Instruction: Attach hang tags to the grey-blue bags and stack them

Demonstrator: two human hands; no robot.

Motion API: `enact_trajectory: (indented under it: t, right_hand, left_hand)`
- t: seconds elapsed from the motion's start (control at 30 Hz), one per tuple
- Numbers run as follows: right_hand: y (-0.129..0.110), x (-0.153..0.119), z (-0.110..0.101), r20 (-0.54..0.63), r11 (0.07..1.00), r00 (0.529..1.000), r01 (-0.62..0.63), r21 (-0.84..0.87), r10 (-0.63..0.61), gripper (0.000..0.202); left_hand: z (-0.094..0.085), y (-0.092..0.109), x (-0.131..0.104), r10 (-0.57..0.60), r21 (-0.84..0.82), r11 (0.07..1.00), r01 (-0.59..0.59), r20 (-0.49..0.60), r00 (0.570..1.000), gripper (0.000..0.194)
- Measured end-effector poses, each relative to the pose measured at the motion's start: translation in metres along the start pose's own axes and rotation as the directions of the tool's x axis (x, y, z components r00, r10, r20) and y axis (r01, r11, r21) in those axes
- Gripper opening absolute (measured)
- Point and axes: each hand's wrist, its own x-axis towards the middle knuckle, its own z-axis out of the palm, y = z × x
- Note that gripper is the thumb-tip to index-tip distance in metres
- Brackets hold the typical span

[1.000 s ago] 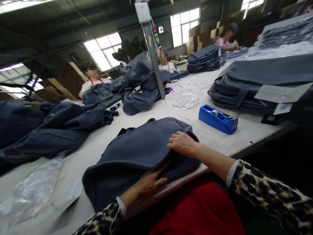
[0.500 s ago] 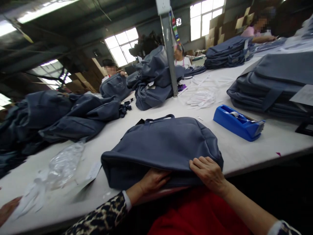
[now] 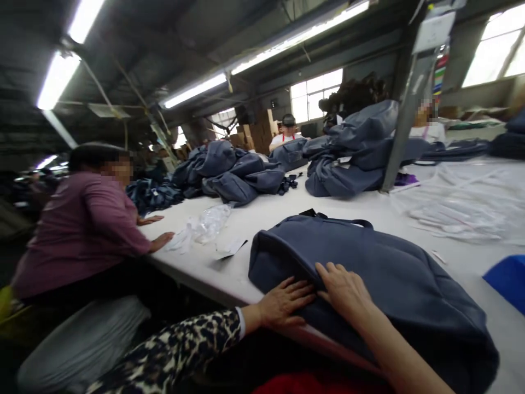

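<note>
A dark blue-grey bag (image 3: pixel 381 268) lies on the white table near its front edge, with a thin handle (image 3: pixel 361 223) on its far side. My left hand (image 3: pixel 287 303) rests flat against the bag's near side, fingers spread. Beside it, my right hand (image 3: pixel 344 290) grips the folded seam along the bag's near edge, fingertips on top and thumb below. A black-and-white tag (image 3: pixel 233 249) lies left of the bag. Part of a blue tape dispenser (image 3: pixel 508 282) shows at the right edge.
Heaps of similar bags (image 3: pixel 241 172) cover the far side of the table (image 3: pixel 287 205). A metal post (image 3: pixel 400 126) rises from it. Clear plastic wrapping (image 3: pixel 463 202) lies at right, more plastic (image 3: pixel 213 221) at left. A co-worker in a purple top (image 3: pixel 94 219) leans on the table's left.
The view has swung left, bringing a co-worker into sight. My left hand has come out from under the bag's edge and now lies spread on its side. My right hand has shifted left along the seam.
</note>
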Motion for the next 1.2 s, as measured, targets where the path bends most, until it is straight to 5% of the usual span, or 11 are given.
enact_trajectory:
  t: [0.07,0.13,0.23,0.33,0.43,0.67,0.93,1.07,1.13,1.2]
  right_hand:
    - [-0.016,0.024,0.001,0.006,0.996,0.999,0.051,0.073,-0.052,0.043]
    - [-0.020,0.036,0.010,0.005,0.992,0.997,0.072,0.108,-0.073,0.038]
    - [-0.012,0.037,0.035,-0.042,0.975,0.996,0.091,0.204,-0.084,0.038]
    - [-0.002,0.033,0.067,-0.134,0.952,0.985,0.138,0.274,-0.105,0.039]
    - [-0.003,0.027,0.094,-0.212,0.948,0.968,0.185,0.258,-0.131,0.041]
    - [-0.032,-0.005,0.129,-0.295,0.957,0.923,0.280,0.074,-0.247,0.049]
    - [-0.047,-0.026,0.132,-0.371,0.955,0.881,0.282,-0.086,-0.294,0.055]
    - [-0.048,-0.026,0.127,-0.368,0.957,0.883,0.265,-0.118,-0.290,0.056]
    - [-0.050,-0.027,0.125,-0.348,0.961,0.896,0.250,-0.117,-0.275,0.055]
    - [-0.052,-0.027,0.121,-0.326,0.965,0.909,0.239,-0.109,-0.262,0.053]
  left_hand:
    - [0.002,0.000,-0.003,-0.028,-0.001,1.000,0.028,-0.050,0.998,0.068]
    - [0.007,-0.001,-0.012,-0.181,0.007,0.983,0.184,-0.166,0.969,0.064]
    - [0.021,-0.004,-0.028,-0.486,-0.047,0.863,0.504,-0.352,0.800,0.057]
    - [0.034,-0.009,-0.039,-0.665,-0.196,0.727,0.658,-0.436,0.606,0.059]
    - [0.040,-0.014,-0.039,-0.739,-0.306,0.659,0.687,-0.430,0.518,0.057]
    - [0.034,-0.016,-0.034,-0.752,-0.386,0.657,0.648,-0.389,0.532,0.050]
    - [0.034,-0.022,-0.041,-0.728,-0.436,0.685,0.583,-0.407,0.551,0.051]
    - [0.015,-0.026,-0.059,-0.690,-0.404,0.712,0.573,-0.552,0.468,0.056]
    - [-0.003,-0.031,-0.066,-0.567,-0.240,0.789,0.566,-0.640,0.519,0.057]
    - [-0.021,-0.039,-0.067,-0.422,-0.017,0.853,0.522,-0.611,0.669,0.057]
